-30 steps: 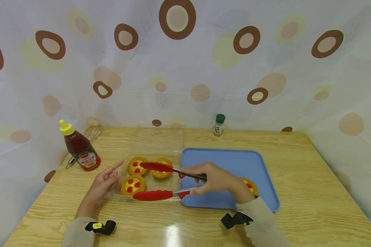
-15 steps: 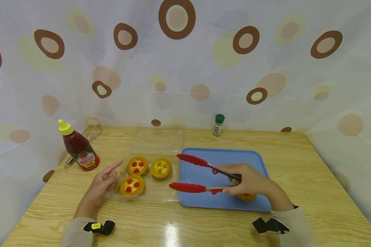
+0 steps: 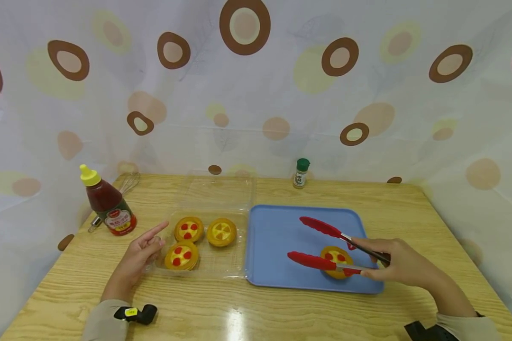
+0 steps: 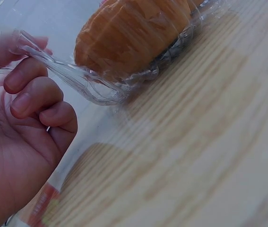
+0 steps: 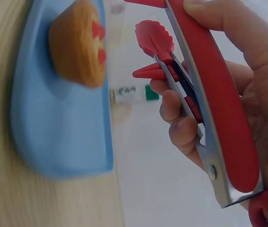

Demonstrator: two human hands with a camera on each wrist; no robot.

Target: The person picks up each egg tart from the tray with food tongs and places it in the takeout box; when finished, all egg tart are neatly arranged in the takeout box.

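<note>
My right hand (image 3: 403, 265) grips red-tipped tongs (image 3: 320, 226) by the handles, and the tongs' jaws are spread with nothing between them. They hover over a blue tray (image 3: 277, 241), in front of an egg tart (image 3: 340, 256) with red dots on top that sits at the tray's right side. At the left, my left hand (image 3: 141, 253) holds the near left edge of a clear plastic box (image 3: 222, 263), its index finger pointing forward. Inside the box are two red-dotted tarts (image 3: 181, 256) and one tart with yellow wedges (image 3: 221, 232). The box's lid (image 3: 217, 192) lies folded back.
A sauce bottle (image 3: 112, 206) with a yellow cap stands at the left, in front of a whisk (image 3: 130, 182). A green-capped shaker (image 3: 300, 174) is at the back, near the patterned curtain (image 3: 277, 85). All stand on a wooden table (image 3: 187, 308).
The right hand has moved right with the open tongs, from over the plastic box to over the tray. The tray's tart has come more into view. The left hand stays at the box.
</note>
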